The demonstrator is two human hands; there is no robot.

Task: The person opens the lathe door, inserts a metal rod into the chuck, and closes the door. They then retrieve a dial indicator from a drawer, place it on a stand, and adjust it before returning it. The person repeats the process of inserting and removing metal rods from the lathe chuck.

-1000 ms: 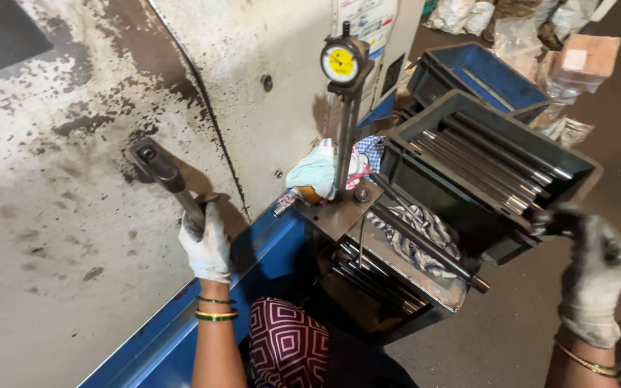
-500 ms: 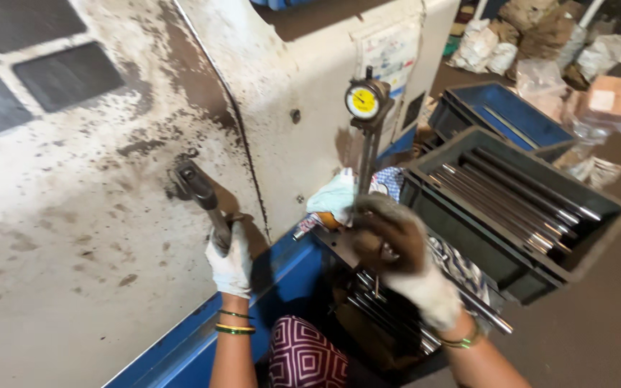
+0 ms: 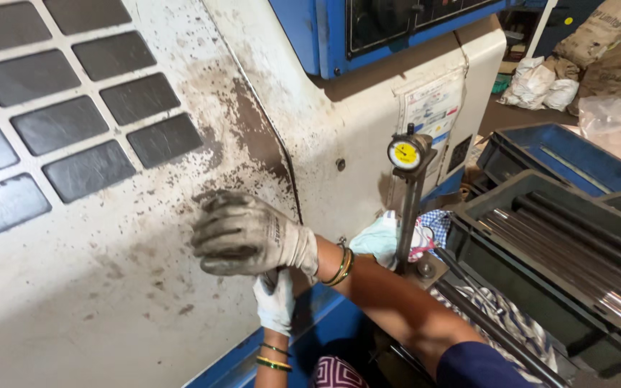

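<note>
My right hand [image 3: 249, 233] has come across from the grey tray of metal rods [image 3: 569, 248] and now sits on the door handle, which is hidden under both gloves against the stained white machine door [image 3: 109, 287]. Its fingers are curled closed over the handle's top, forearm stretched leftward. My left hand [image 3: 276, 302] grips just below, fingers wrapped shut, wrist pointing straight up. The yellow dial gauge [image 3: 405, 152] stands upright to the right.
</note>
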